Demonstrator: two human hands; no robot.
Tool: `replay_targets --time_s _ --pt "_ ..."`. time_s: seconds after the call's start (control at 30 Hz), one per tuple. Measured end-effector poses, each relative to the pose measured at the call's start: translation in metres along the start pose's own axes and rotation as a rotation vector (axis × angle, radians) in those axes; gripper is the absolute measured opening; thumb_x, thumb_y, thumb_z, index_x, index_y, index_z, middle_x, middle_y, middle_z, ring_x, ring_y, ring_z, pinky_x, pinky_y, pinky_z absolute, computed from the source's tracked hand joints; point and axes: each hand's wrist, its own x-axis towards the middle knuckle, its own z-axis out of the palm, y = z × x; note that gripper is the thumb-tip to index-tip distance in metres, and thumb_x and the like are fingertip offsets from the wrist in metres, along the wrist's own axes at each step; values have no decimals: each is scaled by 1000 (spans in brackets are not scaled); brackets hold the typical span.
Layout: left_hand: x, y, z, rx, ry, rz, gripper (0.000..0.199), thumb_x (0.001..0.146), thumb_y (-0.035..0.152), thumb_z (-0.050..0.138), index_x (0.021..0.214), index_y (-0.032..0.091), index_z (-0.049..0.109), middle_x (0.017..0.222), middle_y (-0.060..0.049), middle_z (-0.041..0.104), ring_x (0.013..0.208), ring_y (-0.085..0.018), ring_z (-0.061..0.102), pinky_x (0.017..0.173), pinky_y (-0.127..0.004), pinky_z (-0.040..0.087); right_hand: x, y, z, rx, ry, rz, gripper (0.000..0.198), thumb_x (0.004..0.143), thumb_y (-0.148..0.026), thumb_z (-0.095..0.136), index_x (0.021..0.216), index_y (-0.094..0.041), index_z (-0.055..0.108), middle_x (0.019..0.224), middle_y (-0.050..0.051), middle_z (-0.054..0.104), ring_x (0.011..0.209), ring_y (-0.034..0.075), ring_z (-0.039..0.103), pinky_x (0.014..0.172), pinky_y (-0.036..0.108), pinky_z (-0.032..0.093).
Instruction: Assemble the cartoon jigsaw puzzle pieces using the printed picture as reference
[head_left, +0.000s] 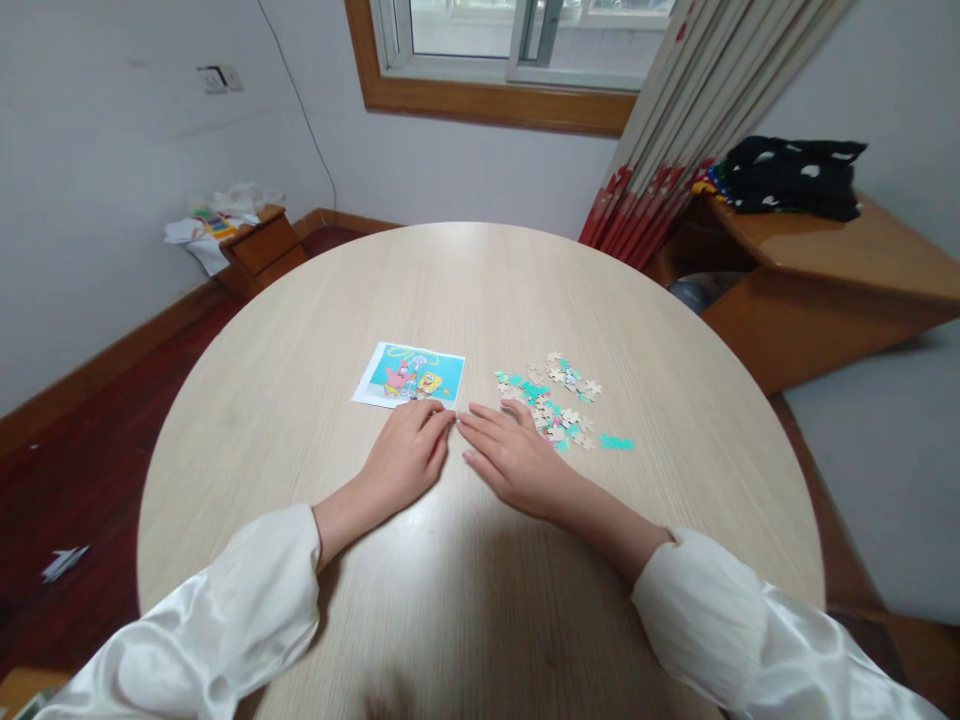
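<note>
My left hand (pixel 409 450) rests palm down on the table with its fingers lying loosely outstretched, close to the lower edge of a picture card (pixel 409 376). The card shows cartoon figures on a turquoise background with a white border. My right hand (pixel 517 455) lies flat, fingers extended toward the left hand; the fingertips of the two hands nearly meet. Just beyond and beside the right hand is a loose pile of jigsaw pieces (pixel 536 391), some turquoise side up, others plain beige. A few joined-looking turquoise pieces (pixel 617 442) lie apart at the right. Neither hand visibly holds anything.
The round pale wooden table (pixel 480 600) fills the middle of the view. Behind it are a window (pixel 517 40) and a long curtain (pixel 697 110). A wooden cabinet (pixel 840 250) with black patterned cloth (pixel 795 175) stands right; a small drawer unit (pixel 266 245) stands left.
</note>
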Motion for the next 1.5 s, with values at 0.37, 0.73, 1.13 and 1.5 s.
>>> replay_targets --time_s 0.37,0.73,1.13,1.5 --pt "-19 9 -19 -20 -129 -26 35 90 13 41 121 12 58 123 -16 58 114 -29 51 96 -50 43 -38 -5 -5 -35 36 17 37 96 -21 35 125 -12 57 131 17 58 126 26 50 99 49 36" --pt "-18 -1 -22 49 -95 -84 34 93 16 37 118 8 59 125 -20 54 116 -29 51 97 -49 45 -37 3 -2 -62 12 46 36 98 -25 36 121 -10 60 128 16 61 123 27 53 102 52 34" --pt "-16 -5 -14 100 -183 -154 36 92 18 38 121 8 56 121 -20 53 110 -31 49 92 -51 44 -35 0 1 -39 27 58 33 95 -24 41 119 -13 61 124 17 63 120 26 54 104 51 31" --pt "-8 13 -14 51 -275 -27 39 92 15 36 126 10 54 124 -17 57 111 -30 47 94 -50 38 -30 -11 2 2 -2 33 32 95 -24 42 118 -13 60 122 18 62 118 27 54 103 52 33"
